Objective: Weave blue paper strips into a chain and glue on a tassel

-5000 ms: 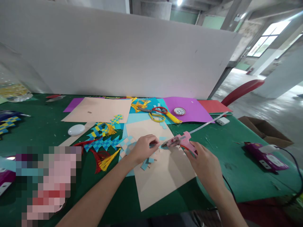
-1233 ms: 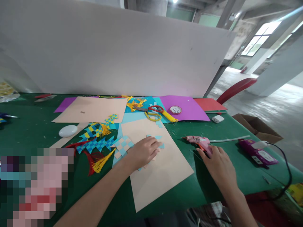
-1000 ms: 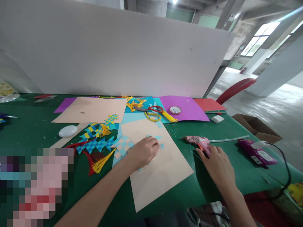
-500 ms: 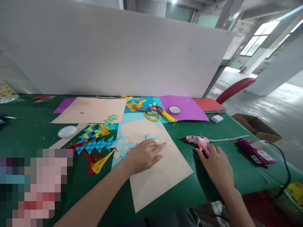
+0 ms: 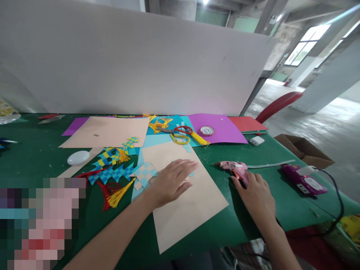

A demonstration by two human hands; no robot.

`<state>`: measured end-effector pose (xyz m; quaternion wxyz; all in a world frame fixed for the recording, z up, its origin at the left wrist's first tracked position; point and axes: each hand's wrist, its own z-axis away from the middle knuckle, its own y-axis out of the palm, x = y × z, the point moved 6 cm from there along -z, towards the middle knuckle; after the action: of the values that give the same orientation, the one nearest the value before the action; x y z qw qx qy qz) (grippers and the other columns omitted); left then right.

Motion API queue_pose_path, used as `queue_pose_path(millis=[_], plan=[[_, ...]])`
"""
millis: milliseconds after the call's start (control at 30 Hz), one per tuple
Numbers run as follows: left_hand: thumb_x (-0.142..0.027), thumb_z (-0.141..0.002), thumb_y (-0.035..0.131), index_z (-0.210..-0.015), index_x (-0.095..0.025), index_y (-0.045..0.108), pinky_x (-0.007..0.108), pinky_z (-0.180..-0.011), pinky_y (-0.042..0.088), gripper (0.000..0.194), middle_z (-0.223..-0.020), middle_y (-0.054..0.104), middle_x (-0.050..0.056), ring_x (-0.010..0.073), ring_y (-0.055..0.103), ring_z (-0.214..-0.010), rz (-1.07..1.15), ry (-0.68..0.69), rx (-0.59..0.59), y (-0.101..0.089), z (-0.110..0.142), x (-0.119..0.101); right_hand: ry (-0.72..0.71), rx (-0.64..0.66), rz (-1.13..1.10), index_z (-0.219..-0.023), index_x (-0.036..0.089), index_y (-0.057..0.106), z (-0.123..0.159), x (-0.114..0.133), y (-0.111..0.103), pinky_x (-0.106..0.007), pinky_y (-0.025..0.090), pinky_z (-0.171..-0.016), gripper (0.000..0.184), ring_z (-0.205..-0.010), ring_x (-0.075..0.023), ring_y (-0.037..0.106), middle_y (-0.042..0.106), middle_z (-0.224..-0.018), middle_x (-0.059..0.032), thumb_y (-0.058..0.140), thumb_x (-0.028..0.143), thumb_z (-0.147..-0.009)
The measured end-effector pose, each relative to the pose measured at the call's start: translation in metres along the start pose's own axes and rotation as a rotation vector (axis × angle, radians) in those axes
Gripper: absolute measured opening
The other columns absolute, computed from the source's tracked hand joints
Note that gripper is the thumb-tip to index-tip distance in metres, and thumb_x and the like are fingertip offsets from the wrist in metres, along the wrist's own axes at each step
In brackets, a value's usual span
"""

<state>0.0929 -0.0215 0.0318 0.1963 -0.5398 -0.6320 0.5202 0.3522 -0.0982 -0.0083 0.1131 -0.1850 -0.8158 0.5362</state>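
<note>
My left hand [image 5: 172, 184] lies with fingers stretched out over a peach paper sheet [image 5: 194, 212], covering most of some small light-blue pieces there. Just left of its wrist is a woven peach and light-blue paper piece [image 5: 145, 173]. My right hand [image 5: 258, 195] is closed around the handle of a pink glue gun [image 5: 231, 165], which rests on the table with its nozzle to the left. A clear glue stick [image 5: 271, 164] sticks out of its back. Blue woven paper fish [image 5: 112, 174] with red and yellow tassels [image 5: 119, 194] lie further left.
Scissors [image 5: 182, 131] with red and yellow handles lie at the back, near a small round dish [image 5: 207, 130] on purple paper [image 5: 222, 125]. A white oval object [image 5: 78, 158] sits left. A purple power strip [image 5: 303, 180] with a black cable is at right. A white board [image 5: 135, 60] stands behind.
My left hand's fingers have come closer together and flatter, covering more of the light-blue pieces. My right hand stays on the glue gun.
</note>
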Motion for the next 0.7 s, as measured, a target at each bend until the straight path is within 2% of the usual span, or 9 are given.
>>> queue_pose_path(millis=[133,267,400,500,633,700], plan=[[-0.034,-0.097,0.036,-0.137,-0.023,0.038,0.039,-0.101,0.039,0.042,-0.120,0.061,0.006,0.0200,0.052,-0.116,0.005,-0.024,0.056,0.004,0.002,0.003,0.003,0.006,-0.002,-0.106,0.011,0.056,0.000,-0.001,0.001,-0.036,0.042,-0.076,0.049,-0.086,-0.0277,0.051,0.057,-0.095,-0.0126,0.042,0.054,-0.087],[-0.033,-0.097,0.037,-0.135,-0.020,0.041,0.039,-0.100,0.039,0.040,-0.118,0.062,0.007,0.0207,0.054,-0.113,0.007,-0.016,-0.033,-0.004,0.003,0.005,0.005,0.002,-0.004,-0.107,0.012,0.056,0.000,-0.002,0.003,-0.036,0.042,-0.076,0.049,-0.086,-0.0277,0.051,0.057,-0.095,-0.0129,0.042,0.054,-0.088],[-0.034,-0.098,0.035,-0.131,-0.021,0.046,0.037,-0.094,0.043,0.037,-0.107,0.067,0.005,0.0196,0.058,-0.103,0.043,-0.058,0.073,-0.001,0.002,0.008,0.005,-0.007,-0.012,-0.106,0.012,0.056,0.000,-0.002,0.003,-0.036,0.042,-0.076,0.050,-0.086,-0.0274,0.051,0.057,-0.095,-0.0128,0.040,0.055,-0.088],[-0.034,-0.097,0.036,-0.134,-0.021,0.042,0.039,-0.097,0.040,0.040,-0.111,0.065,0.006,0.0203,0.057,-0.106,0.058,-0.064,0.036,-0.005,0.001,0.007,-0.001,-0.016,-0.015,-0.105,0.011,0.057,0.001,-0.001,0.002,-0.037,0.042,-0.076,0.050,-0.085,-0.0270,0.050,0.057,-0.093,-0.0130,0.038,0.055,-0.088],[-0.032,-0.097,0.036,-0.129,-0.023,0.049,0.038,-0.096,0.041,0.036,-0.104,0.067,0.004,0.0190,0.059,-0.100,0.067,-0.107,0.032,-0.002,-0.001,0.012,0.011,-0.007,-0.020,-0.107,0.012,0.056,0.001,-0.002,0.002,-0.037,0.042,-0.075,0.050,-0.086,-0.0271,0.051,0.057,-0.094,-0.0127,0.038,0.055,-0.088],[-0.032,-0.096,0.037,-0.127,-0.021,0.050,0.037,-0.094,0.042,0.035,-0.106,0.066,0.006,0.0200,0.057,-0.102,0.032,-0.189,-0.077,-0.006,0.000,0.022,0.011,-0.003,-0.017,-0.107,0.012,0.056,0.000,-0.002,0.002,-0.037,0.042,-0.075,0.050,-0.085,-0.0271,0.051,0.057,-0.094,-0.0125,0.038,0.055,-0.088]])
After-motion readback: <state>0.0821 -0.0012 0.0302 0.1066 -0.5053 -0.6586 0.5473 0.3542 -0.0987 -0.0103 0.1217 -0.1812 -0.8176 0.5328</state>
